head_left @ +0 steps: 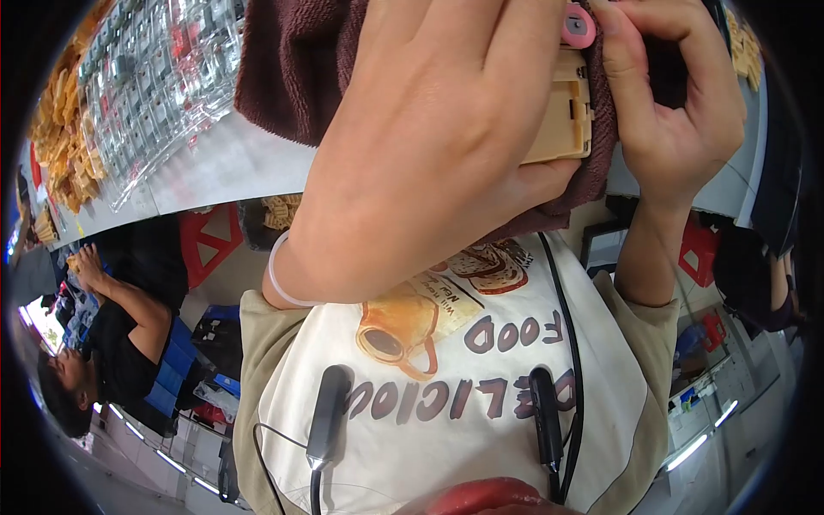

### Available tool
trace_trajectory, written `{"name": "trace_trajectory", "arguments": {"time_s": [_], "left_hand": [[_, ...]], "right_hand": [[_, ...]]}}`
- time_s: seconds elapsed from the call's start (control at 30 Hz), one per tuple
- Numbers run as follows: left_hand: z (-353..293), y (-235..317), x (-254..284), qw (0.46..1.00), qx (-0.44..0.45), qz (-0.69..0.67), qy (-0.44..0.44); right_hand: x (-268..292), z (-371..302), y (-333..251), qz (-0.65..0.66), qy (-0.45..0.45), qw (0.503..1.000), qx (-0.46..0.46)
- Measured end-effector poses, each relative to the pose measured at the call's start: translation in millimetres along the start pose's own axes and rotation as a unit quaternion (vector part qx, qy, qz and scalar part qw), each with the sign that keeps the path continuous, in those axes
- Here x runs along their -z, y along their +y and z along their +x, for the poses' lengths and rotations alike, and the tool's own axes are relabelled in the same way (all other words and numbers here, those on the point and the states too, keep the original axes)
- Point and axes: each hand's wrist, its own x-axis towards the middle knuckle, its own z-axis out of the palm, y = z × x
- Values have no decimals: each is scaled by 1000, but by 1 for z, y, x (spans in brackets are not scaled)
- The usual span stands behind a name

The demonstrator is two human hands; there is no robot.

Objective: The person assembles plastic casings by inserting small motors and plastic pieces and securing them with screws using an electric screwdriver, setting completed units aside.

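My left hand (pixel 438 129) is closed around a tan plastic housing (pixel 565 112), with its thumb along the lower edge. The housing has a shallow recessed face and small notches down its right side. A pink round part (pixel 578 26) with a dark grey centre sits at the housing's upper end. At that part, my right hand (pixel 678 103) pinches with thumb and forefinger; the fingertips are partly cut off by the top edge. Beneath both hands lies a dark brown towel (pixel 292 77), bunched on the table and hanging over its edge.
Clear plastic packaging (pixel 159 77) with many small grey parts lies on the white table (pixel 257 159) at left. Beyond it is a heap of tan-orange plastic pieces (pixel 64 137). A co-worker (pixel 129 318) sits at left near a red stool (pixel 210 245); another person (pixel 751 275) is at right.
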Motion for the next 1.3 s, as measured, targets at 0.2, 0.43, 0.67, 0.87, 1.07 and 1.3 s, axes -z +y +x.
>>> {"name": "trace_trajectory", "arguments": {"time_s": [0.2,0.43,0.67,0.87,1.07,1.3], "left_hand": [[-4,7,4,1000,9,-4,-4],[-2,8,3,1000,25,4,-4],[6,1,-10,999,37,15,-4],[5,3,-8,999,48,18,-6],[7,4,-10,998,55,24,-1],[8,8,-10,998,61,30,2]], "right_hand": [[4,-12,16,9,107,989,-105],[-4,-7,5,95,23,992,-74],[-7,-16,17,83,49,991,-95],[-7,-4,3,129,29,990,-48],[-13,-19,24,110,62,992,23],[4,-34,37,1,43,994,102]]}}
